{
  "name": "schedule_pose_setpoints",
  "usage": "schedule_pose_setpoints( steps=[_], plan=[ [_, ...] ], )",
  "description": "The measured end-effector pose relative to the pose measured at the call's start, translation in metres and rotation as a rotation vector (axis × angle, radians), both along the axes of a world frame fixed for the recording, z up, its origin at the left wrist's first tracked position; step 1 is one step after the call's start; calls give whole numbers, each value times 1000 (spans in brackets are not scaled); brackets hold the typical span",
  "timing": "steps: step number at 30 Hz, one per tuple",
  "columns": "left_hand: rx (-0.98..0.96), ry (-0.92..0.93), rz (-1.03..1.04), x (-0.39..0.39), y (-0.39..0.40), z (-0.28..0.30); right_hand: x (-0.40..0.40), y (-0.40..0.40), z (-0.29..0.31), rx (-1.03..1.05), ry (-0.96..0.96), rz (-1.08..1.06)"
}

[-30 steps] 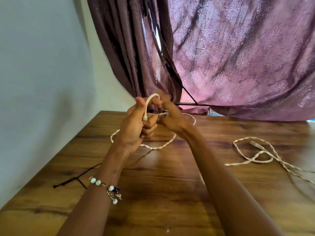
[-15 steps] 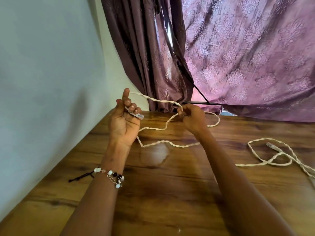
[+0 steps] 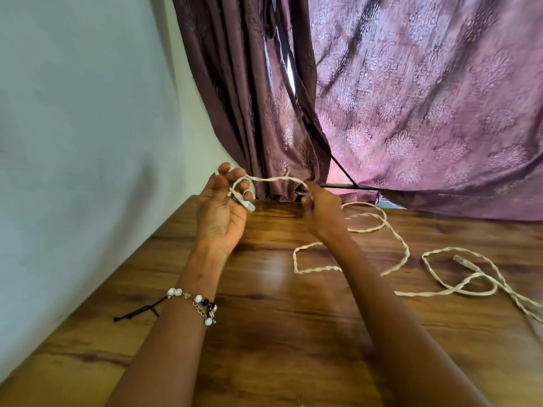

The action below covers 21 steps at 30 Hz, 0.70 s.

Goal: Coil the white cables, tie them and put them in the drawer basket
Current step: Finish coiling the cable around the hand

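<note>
**First loop of the coil being formed, most of the cable loose on the surface**

Far left on the wooden surface [image 3: 264, 333]: a thin black tie [image 3: 138, 311] lies just beside the left wrist, untouched. Looks like the piece meant for binding, but can't confirm.

Left hand [image 3: 220, 218] is raised, palm toward the camera. Its fingers [image 3: 239, 179] are curled around one turn of the white twisted cable [image 3: 393, 242], and the clear plug end [image 3: 249, 206] pokes out at the palm. So left hand: grasping the cable near the plug.

A short span of cable runs across the gap to the right hand [image 3: 321, 214]. That one is closed, pinching the cable between fingertips, knuckles toward the camera.

Right of the hands, the cable trails down and snakes across the surface in slack bends. Further right another loose loop with a second connector [image 3: 461, 259] lies flat; can't tell whether it's the same cable or a second one. Purple curtain [image 3: 426, 98] hangs behind. No drawer basket in view.

Step judged: early coiling, only one wrap around the left fingers. Tying and stowing not yet done.

Next move likely needs the right hand to slide along, feed slack and lay another turn over the left fingers, keeping loops even so the twisted cable doesn't kink or drag the far loop into a tangle.
</note>
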State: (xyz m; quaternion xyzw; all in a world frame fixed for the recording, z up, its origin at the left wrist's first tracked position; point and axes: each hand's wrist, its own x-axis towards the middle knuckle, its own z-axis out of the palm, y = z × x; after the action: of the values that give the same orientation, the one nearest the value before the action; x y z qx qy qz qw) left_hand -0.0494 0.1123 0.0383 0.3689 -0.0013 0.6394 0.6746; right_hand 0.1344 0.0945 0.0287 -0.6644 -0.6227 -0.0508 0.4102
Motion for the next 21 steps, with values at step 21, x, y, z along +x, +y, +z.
schedule_pose_setpoints(
  steps=[21],
  plan=[
    [136,850,-74,26,-22,-16,5,-57,74,-209,-320,571]
  ],
)
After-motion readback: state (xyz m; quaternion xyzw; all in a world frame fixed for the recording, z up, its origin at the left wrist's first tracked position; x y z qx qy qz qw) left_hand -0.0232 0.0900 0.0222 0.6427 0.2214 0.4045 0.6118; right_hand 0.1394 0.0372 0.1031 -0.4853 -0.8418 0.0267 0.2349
